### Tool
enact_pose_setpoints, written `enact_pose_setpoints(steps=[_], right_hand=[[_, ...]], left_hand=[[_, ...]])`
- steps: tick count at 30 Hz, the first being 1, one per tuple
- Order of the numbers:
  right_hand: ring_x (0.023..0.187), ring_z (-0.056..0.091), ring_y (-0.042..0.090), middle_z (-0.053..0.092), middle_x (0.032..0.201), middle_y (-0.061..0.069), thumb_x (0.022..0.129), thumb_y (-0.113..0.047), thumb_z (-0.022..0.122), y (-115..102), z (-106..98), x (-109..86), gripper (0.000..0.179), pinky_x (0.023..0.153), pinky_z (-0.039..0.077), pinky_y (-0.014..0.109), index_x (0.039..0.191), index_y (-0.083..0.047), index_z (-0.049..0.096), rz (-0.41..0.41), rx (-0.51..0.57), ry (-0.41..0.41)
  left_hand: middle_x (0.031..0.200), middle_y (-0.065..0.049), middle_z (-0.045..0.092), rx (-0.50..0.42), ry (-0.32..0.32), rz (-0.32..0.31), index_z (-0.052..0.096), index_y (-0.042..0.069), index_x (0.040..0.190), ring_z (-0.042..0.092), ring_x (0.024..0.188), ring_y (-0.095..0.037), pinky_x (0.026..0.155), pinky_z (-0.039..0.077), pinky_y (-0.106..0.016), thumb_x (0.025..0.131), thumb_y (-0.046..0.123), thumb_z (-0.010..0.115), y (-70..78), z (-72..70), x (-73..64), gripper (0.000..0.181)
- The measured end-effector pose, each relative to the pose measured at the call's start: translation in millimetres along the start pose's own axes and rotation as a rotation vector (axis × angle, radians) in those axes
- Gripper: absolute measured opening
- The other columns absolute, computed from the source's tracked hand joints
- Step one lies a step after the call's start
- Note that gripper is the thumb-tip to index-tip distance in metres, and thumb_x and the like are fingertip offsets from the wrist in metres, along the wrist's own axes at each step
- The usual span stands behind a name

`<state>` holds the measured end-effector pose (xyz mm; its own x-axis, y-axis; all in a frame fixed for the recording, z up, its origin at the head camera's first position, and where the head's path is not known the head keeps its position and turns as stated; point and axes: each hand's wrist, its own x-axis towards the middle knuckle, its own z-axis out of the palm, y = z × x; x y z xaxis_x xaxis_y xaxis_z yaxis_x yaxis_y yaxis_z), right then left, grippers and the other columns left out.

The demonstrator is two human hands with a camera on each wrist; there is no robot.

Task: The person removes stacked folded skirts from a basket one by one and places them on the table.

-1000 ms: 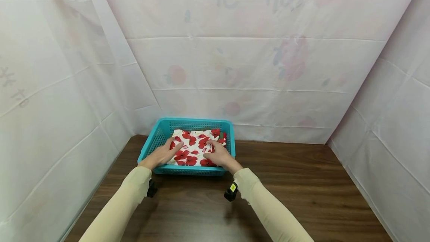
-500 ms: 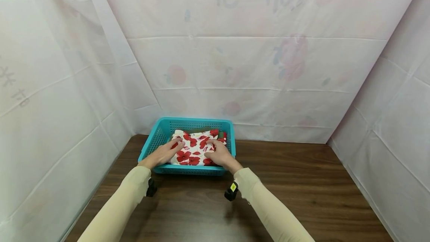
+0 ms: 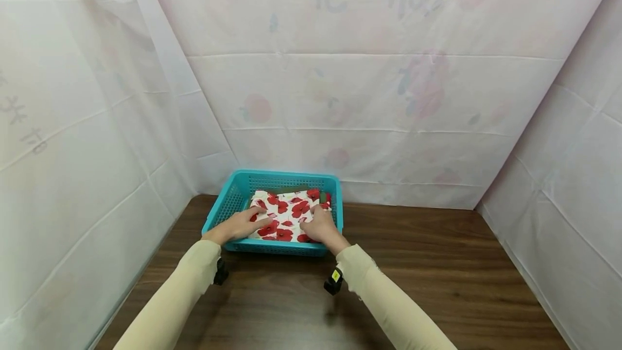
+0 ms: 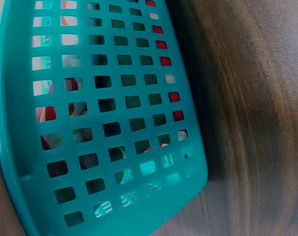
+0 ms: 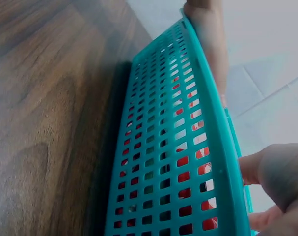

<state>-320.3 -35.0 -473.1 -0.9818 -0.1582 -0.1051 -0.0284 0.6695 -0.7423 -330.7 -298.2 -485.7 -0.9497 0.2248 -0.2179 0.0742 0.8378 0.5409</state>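
A folded white cloth with red flowers (image 3: 286, 217) lies in a turquoise plastic basket (image 3: 277, 247). My left hand (image 3: 239, 226) reaches over the basket's near left side, its fingers and thumb spread on the cloth's left part. At the cloth's right part is my right hand (image 3: 322, 226), thumb on the cloth, other fingertips bent down and partly hidden. In the right wrist view, the right hand (image 5: 281, 182) shows a thumb and a finger apart beyond the basket rim (image 5: 220, 132). The left wrist view mostly shows the basket wall (image 4: 104, 98).
A dark green cloth (image 3: 293, 189) shows behind the flowered one, and a red cloth (image 3: 328, 201) at its right. The basket stands on a dark wood table (image 3: 413, 263), near a white back curtain (image 3: 369, 139). Curtains also hang at left and right.
The flowered cloth's far edge has shifted toward the person and lower, so more dark green cloth shows behind it. Both hands stay near the same places; the right fingers now bend further down.
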Motion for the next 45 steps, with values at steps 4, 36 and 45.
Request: enact_pose_setpoints(steps=[4,36,45], right_hand=[[0.113,0.056,0.032,0.058,0.136,0.021,0.096,-0.022,0.072,2,0,0.2,0.054,0.099,0.054,0.052,0.141,-0.001,0.052,-0.013,0.003,-0.039],[0.05,0.04,0.012,0.067,0.128,0.017,0.099,-0.007,0.063,9,-5,7.9,0.026,0.055,0.039,0.025,0.122,0.0,0.072,-0.174,0.168,-0.069],[0.096,0.057,0.02,0.067,0.134,0.013,0.098,-0.01,0.066,5,-11,7.7,0.026,0.071,0.048,0.029,0.122,-0.008,0.076,-0.193,0.121,-0.008]], left_hand=[[0.155,-0.022,0.047,0.0,0.011,0.027,0.047,0.015,0.152,0.044,0.139,-0.047,0.109,0.039,-0.071,0.097,0.064,0.055,0.3,-1.5,-1.1,0.074],[0.054,0.001,0.05,-0.07,0.203,0.24,0.071,0.008,0.127,0.03,0.04,-0.012,0.048,0.036,-0.028,0.101,0.018,0.065,-4.5,-4.8,-2.1,0.029],[0.05,0.0,0.045,-0.106,0.284,0.225,0.072,0.009,0.124,0.03,0.041,-0.013,0.045,0.03,-0.025,0.099,0.018,0.065,1.3,-8.2,-7.8,0.027]])
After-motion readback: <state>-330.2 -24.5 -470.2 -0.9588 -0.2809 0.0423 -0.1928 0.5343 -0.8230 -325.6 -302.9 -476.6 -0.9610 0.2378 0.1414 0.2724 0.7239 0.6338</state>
